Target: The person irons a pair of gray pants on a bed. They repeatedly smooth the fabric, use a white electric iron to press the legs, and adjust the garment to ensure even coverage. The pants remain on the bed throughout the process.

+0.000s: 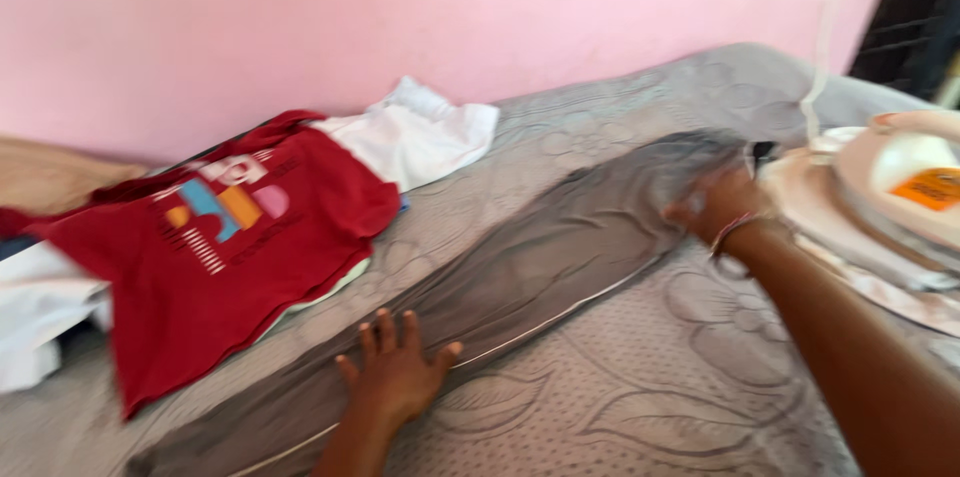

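Observation:
A long grey garment (pixel 520 267) with a pale side stripe lies stretched across the grey patterned mattress (pixel 640 377). My left hand (pixel 393 369) presses flat on its lower part, fingers spread. My right hand (pixel 722 203) grips the garment's far end, with a bracelet on the wrist. The picture is blurred by motion.
A red printed T-shirt (pixel 210 237) lies on a pile of clothes at the left, with a white garment (pixel 415 137) behind it. A white iron (pixel 900 187) with its cord stands at the right on a stained cloth. A pink wall (pixel 400 7) runs behind the mattress.

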